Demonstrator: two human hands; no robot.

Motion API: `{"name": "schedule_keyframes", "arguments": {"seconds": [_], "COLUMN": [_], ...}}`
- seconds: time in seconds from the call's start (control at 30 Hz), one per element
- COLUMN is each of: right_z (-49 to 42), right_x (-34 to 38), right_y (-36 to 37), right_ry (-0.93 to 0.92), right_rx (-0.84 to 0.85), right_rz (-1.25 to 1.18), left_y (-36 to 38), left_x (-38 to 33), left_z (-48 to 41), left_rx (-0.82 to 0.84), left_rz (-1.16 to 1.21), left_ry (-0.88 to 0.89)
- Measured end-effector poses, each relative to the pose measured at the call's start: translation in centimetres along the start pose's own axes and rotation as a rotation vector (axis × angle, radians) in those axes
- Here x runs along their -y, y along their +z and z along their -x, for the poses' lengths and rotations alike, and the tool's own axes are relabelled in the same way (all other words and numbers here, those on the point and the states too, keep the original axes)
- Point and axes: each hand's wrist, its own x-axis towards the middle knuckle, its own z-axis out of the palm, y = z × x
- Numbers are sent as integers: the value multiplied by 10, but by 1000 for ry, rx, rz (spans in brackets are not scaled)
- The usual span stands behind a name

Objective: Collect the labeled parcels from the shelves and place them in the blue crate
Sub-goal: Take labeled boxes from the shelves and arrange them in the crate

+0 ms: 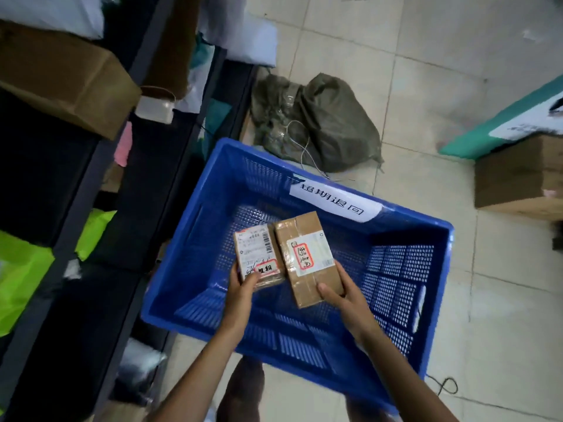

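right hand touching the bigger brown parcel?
Touching. Head view: the right hand grips the bigger brown parcel, thumb on its top face, fingers round its edge.

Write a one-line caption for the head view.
Over a blue perforated plastic crate, the left hand holds a smaller brown labelled cardboard parcel and the right hand a larger brown parcel.

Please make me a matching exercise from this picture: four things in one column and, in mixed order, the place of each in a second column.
1 smaller parcel
2 larger parcel
3 grey-green sack
4 brown box

A on the floor beyond the blue crate
B in the right hand
C at the right edge of the view
D in the left hand

Pairs: 1-D, 2-B, 3-A, 4-C.
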Motion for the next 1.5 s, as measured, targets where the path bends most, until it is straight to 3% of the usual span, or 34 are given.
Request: {"name": "schedule_keyframes", "arguments": {"seconds": [0.37, 0.6, 0.77, 0.87, 1.03, 1.17, 1.23, 1.5], "right_z": [-317, -464, -552, -591, -592, -579, -579, -588], "right_x": [-161, -227, -231, -233, -255, -277, -275, -250], "right_y": [-38, -39, -13, -3, 1, 9, 19, 45], "right_ry": [160, 176, 30, -37, 15, 169, 241, 182], "right_rx": [144, 123, 33, -99, -224, -423, -402, -304], "right_rz": [152, 214, 351, 377, 501, 17, -54, -115], "left_y": [20, 41, 43, 54, 46, 38, 32, 16], "left_x": [133, 190, 227, 205, 191, 184, 182, 167], "left_z": [-308, -476, -570, -574, -581, -577, -577, -578], "left_rx": [-383, -426, -322, -209, -180, -168, -123, -102], "left_rz": [25, 109, 98, 86, 100, 175, 183, 169], "left_ry": [-66, -65, -59, -59, -188, -247, -248, -255]}}
